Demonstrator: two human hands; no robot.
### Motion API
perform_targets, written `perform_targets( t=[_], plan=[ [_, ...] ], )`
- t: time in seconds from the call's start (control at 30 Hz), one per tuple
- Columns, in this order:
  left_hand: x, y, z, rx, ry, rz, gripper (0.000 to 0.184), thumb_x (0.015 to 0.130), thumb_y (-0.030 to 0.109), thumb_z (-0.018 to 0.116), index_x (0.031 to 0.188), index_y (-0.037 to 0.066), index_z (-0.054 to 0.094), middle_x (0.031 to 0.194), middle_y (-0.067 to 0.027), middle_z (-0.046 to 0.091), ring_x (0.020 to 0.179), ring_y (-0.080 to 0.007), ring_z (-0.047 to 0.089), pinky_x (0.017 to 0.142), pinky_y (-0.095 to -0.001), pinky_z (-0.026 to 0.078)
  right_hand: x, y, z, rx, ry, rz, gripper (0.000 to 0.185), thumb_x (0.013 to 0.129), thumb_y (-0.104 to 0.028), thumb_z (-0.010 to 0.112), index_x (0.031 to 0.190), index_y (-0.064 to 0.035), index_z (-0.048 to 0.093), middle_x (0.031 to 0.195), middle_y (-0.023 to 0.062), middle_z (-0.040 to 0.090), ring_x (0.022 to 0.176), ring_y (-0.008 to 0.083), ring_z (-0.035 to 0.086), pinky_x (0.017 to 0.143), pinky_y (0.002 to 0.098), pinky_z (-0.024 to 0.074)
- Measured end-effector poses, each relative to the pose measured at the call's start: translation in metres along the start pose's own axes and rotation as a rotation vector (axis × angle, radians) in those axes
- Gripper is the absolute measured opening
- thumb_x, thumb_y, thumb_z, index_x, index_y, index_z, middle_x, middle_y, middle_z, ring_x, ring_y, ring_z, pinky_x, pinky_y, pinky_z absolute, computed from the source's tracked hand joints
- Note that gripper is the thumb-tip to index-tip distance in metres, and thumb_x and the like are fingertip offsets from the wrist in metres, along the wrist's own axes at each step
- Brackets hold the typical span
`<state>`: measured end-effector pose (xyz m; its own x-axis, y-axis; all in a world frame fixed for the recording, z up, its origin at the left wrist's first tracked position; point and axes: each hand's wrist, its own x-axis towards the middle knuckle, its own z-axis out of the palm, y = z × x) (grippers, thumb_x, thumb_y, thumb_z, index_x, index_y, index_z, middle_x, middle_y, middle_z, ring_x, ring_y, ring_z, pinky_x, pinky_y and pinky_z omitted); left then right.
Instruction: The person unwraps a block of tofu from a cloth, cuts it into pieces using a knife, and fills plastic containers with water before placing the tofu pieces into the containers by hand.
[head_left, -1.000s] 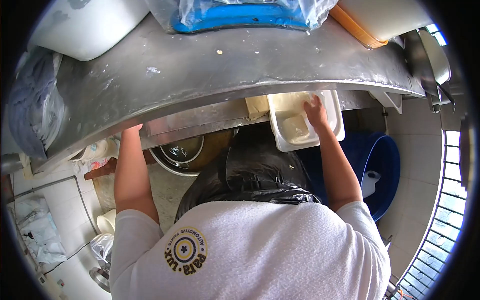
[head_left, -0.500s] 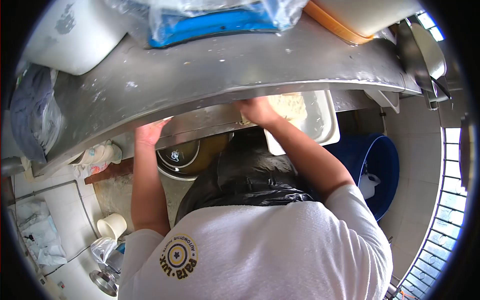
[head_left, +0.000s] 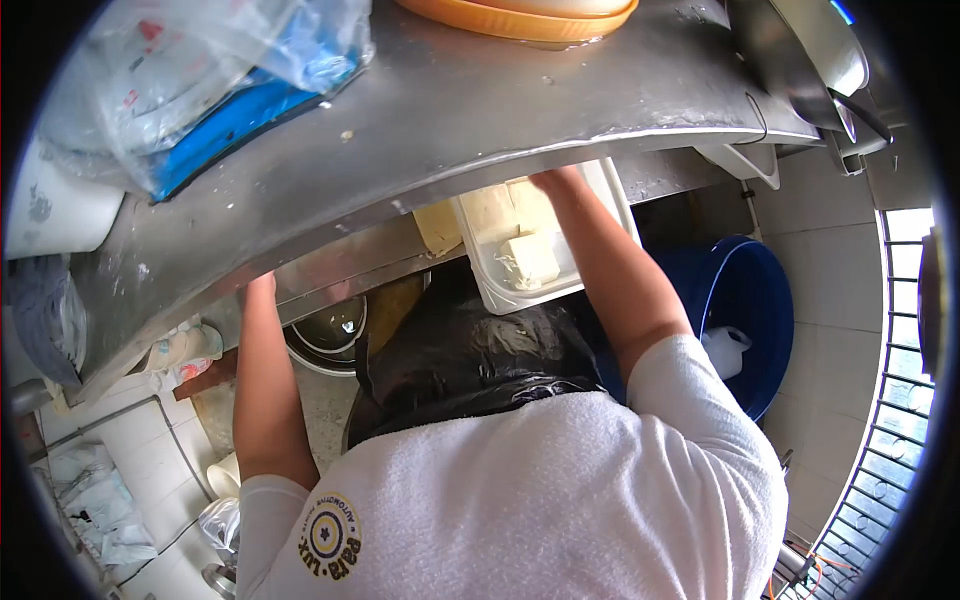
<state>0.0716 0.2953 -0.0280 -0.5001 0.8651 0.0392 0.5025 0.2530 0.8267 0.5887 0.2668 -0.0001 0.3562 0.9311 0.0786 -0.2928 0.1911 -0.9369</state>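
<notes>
My right hand (head_left: 556,179) reaches under the front edge of the steel counter, over a white plastic tray (head_left: 505,303). Its fingers are hidden by the counter, so their hold cannot be seen. Inside the tray lie a pale yellow slab (head_left: 493,213) and a smaller pale block with crumbly edges (head_left: 532,258); they look like cheese or butter. Just left of the tray, another yellow block (head_left: 437,228) rests on the lower steel shelf. My left hand (head_left: 260,286) is also mostly covered by the counter edge, with only the wrist area showing.
Above my hands runs the steel counter (head_left: 420,120), carrying a blue item in clear plastic (head_left: 235,115) and an orange dish (head_left: 520,22). A blue barrel (head_left: 765,310) with a white jug (head_left: 725,352) stands at right. A round dark-bottomed vessel (head_left: 330,330) sits below.
The view has shifted toward the right. Both hands have gone further under the counter edge, hiding their fingers. More of the tray and its pale blocks now shows.
</notes>
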Motion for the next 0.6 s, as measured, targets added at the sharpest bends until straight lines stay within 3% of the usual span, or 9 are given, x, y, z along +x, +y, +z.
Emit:
perform_targets(
  t=[0.23,0.6],
  plan=[
    [0.005,-0.019,0.001,0.224,-0.004,-0.061,0.034,0.108,0.022,0.054,0.135,0.003,0.060,0.134,-0.0168,0.065,0.120,-0.0341,0.065,0.090,-0.0488,0.060,0.042,0.018,-0.029,-0.766,0.027,0.022,0.040,0.103,-0.028,0.059,0.140,-0.0125,0.056,0.132,0.0108,0.064,0.124,0.0338,0.060,0.100,0.0542,0.0492],
    [0.036,-0.046,-0.027,-0.078,-0.129,-0.211,0.035,0.107,0.024,0.053,0.133,0.002,0.061,0.132,-0.0174,0.066,0.119,-0.0357,0.066,0.090,-0.0492,0.060,0.048,0.036,-0.010,-1.178,-0.043,0.043,0.040,0.102,-0.027,0.059,0.140,-0.0109,0.057,0.133,0.0122,0.064,0.124,0.0343,0.060,0.101,0.0525,0.0490]
  ],
)
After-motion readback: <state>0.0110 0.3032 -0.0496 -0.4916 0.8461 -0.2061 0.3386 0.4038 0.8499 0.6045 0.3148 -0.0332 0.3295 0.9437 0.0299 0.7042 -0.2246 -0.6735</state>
